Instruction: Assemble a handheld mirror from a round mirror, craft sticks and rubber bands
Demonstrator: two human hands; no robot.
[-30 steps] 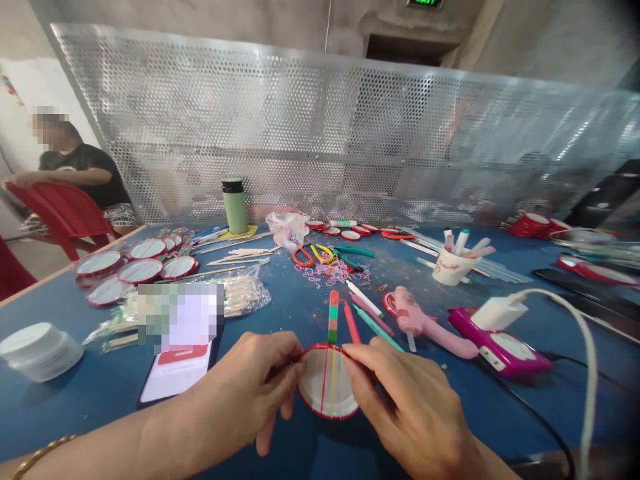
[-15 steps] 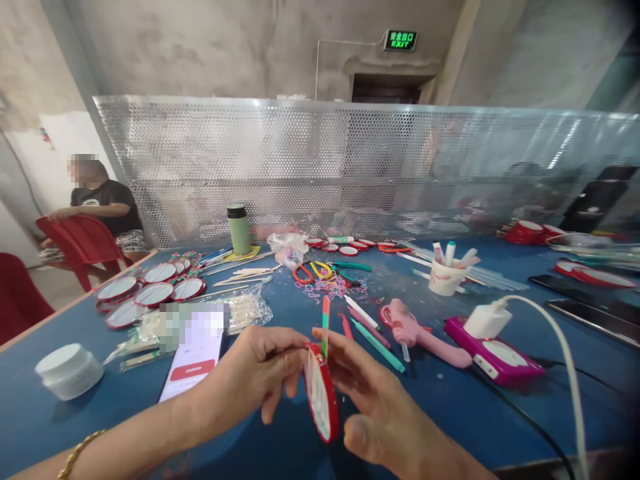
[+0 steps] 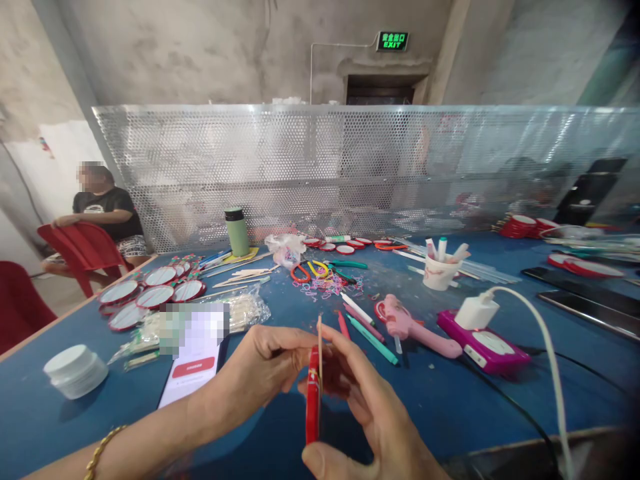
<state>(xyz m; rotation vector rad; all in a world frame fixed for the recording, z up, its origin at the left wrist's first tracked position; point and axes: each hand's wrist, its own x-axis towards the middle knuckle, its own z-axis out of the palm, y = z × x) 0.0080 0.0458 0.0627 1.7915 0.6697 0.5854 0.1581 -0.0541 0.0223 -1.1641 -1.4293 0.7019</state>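
A small round red-rimmed disc point(image 3: 313, 407), seen almost edge-on, stands upright between my hands above the blue table. My left hand point(image 3: 275, 360) is closed, its fingers pinching the disc's upper left edge. A thin flat wooden stick point(image 3: 320, 333) rises along the disc's right side, also edge-on. Wrapped round the right side is my right hand point(image 3: 370, 400), with its fingertips at the stick near the top and the thumb by the disc's lower edge. Some fingers of both hands are hidden behind the disc.
Left of my hands are a phone point(image 3: 193, 360), a white jar point(image 3: 75, 370) and red-rimmed white discs point(image 3: 155, 297). Ahead lie pliers point(image 3: 320, 269) and markers point(image 3: 373, 340). To the right are a pink glue gun point(image 3: 420, 333), a purple power strip point(image 3: 485, 347) and a cup point(image 3: 440, 273).
The disc has turned from showing its white face at a slant to nearly edge-on. The stick now shows its thin side. My right thumb has moved in to the disc's lower edge.
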